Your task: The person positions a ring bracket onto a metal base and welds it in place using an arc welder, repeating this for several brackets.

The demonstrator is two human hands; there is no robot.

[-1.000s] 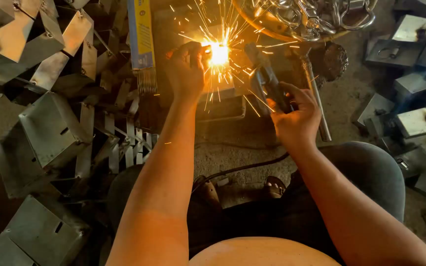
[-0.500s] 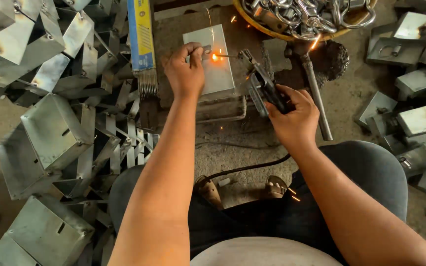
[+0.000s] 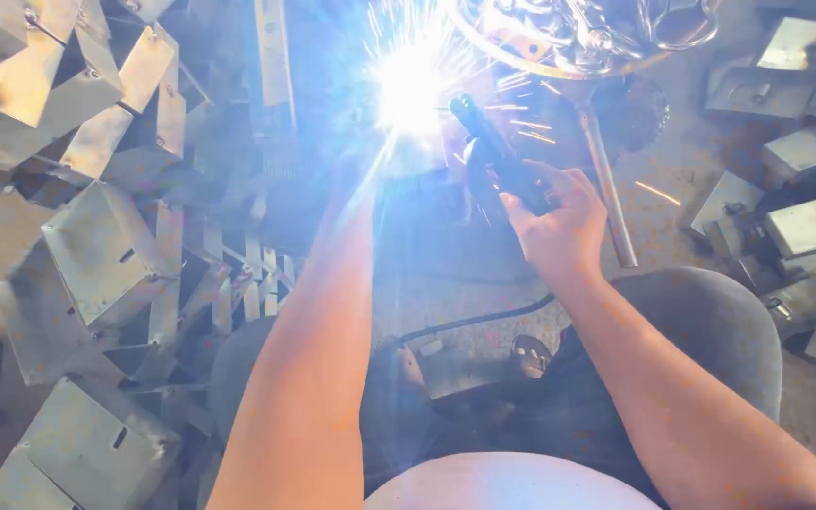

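Weld arc [image 3: 408, 90] blazes on workpiece, workpiece itself lost in glare. Electrode holder [image 3: 498, 156] lies right of arc, long axis slanting up-left toward it. Right hand [image 3: 559, 222] wraps holder, fingers closed on its handle. Left hand [image 3: 370, 175] nearer arc, just below it; grip unreadable in flare. Folded metal boxes [image 3: 96, 246] piled well left of arc.

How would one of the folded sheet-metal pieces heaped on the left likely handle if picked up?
A folded metal piece looks like thin, bent sheet, so probably stiff and fairly light for its size. Its flat faces suggest it would slide rather than roll. The edges look sharp, and in that loose heap neighbours may well shift.
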